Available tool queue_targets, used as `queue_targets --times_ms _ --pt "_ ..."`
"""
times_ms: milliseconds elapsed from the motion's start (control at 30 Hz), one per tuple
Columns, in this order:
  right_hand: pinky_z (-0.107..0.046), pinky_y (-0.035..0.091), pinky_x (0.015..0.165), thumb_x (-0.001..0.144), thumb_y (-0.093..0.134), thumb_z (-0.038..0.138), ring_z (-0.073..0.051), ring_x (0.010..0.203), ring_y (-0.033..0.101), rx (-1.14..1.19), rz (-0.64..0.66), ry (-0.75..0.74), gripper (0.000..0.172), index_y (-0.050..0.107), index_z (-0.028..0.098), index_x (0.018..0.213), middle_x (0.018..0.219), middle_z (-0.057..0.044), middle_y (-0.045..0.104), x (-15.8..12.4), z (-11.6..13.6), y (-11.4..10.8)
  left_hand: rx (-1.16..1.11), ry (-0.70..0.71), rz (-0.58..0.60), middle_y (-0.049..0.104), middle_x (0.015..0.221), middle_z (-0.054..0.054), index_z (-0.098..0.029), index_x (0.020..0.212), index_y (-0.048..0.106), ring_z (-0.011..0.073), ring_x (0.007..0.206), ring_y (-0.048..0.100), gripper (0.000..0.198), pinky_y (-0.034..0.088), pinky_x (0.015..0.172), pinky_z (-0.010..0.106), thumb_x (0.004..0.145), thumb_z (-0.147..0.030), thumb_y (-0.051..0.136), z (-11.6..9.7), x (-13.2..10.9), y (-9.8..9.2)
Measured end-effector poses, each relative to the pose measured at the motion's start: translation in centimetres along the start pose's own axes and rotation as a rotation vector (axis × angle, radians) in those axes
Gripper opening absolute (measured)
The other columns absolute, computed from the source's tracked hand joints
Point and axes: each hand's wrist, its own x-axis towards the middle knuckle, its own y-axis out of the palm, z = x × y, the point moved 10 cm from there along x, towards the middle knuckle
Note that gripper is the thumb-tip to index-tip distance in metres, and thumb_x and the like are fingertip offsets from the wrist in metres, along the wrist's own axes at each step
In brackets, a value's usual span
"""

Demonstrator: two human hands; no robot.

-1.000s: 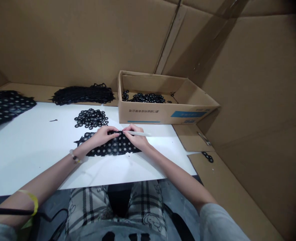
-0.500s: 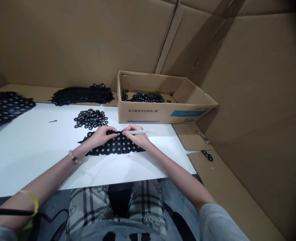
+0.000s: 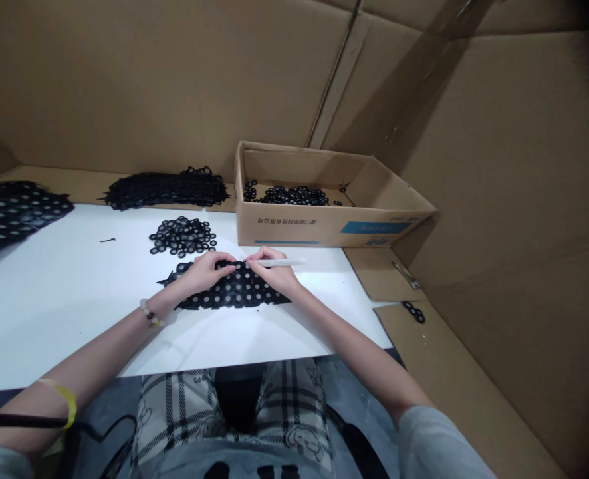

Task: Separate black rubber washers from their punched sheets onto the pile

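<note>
A black sheet with rows of pale round dots [image 3: 237, 293] lies flat on the white tabletop [image 3: 110, 303] in front of me. At its far edge, my left hand [image 3: 209, 269] has thumb and index finger closed on the sheet. My right hand [image 3: 278, 276] grips a slim white pen-like tool [image 3: 274, 263] like a pencil. The tool's tip points at the same edge, close to the left fingertips; what lies right under it is too small to make out. Just beyond the left hand is a pile of small black rings [image 3: 182, 236].
A cardboard box [image 3: 294, 226] at the back holds more black rings. Left of it lies a stack of black strips [image 3: 165, 189]; another dotted black sheet [image 3: 15, 213] is at far left. Tweezers [image 3: 407, 275] and several joined rings [image 3: 414, 311] lie on cardboard at right. Cardboard walls surround the table.
Hardly anything differs. The view has shifted slightly, and both hands stay at the sheet's far edge with the tool in the same grip.
</note>
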Motion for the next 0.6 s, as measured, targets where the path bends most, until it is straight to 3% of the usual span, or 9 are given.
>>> queue_targets --times_ms 133,300,433,600 --pt "-0.032 0.049 0.080 0.081 0.058 0.032 -0.018 0.086 0.067 -0.064 -0.028 -0.017 0.013 0.058 0.022 0.073 0.090 -0.002 0.072 -0.2 0.0 0.4 -0.003 -0.018 -0.031 0.072 0.102 0.006 -0.019 0.097 0.070 0.0238 0.094 0.063 0.031 0.046 0.088 0.036 0.081 -0.042 0.057 0.2 0.0 0.0" --pt "-0.032 0.048 0.079 0.083 0.057 0.031 -0.018 0.086 0.066 -0.113 -0.030 -0.025 0.011 0.057 0.023 0.075 0.089 -0.001 0.072 -0.3 0.2 0.8 -0.054 0.055 0.025 0.072 0.104 0.006 -0.019 0.097 0.069 0.0238 0.098 0.064 0.031 0.046 0.091 0.035 0.082 -0.042 0.056 -1.0 0.0 0.2" --pt "-0.030 0.047 0.075 0.082 0.056 0.029 -0.018 0.080 0.065 -0.123 -0.043 -0.030 0.011 0.058 0.022 0.073 0.082 0.000 0.070 -0.1 0.4 -0.3 0.050 0.043 0.051 0.072 0.105 0.005 -0.021 0.100 0.069 0.0246 0.099 0.064 0.032 0.046 0.089 0.034 0.084 -0.044 0.055 -0.9 -0.1 -0.5" --pt "-0.030 0.048 0.072 0.078 0.059 0.029 -0.018 0.074 0.065 -0.097 -0.056 0.014 0.016 0.054 0.021 0.066 0.075 0.000 0.070 0.2 0.4 -2.0 0.087 0.013 0.031 0.073 0.096 0.003 -0.021 0.089 0.070 0.0236 0.092 0.065 0.028 0.048 0.085 0.033 0.082 -0.044 0.056 -0.3 0.0 -1.2"
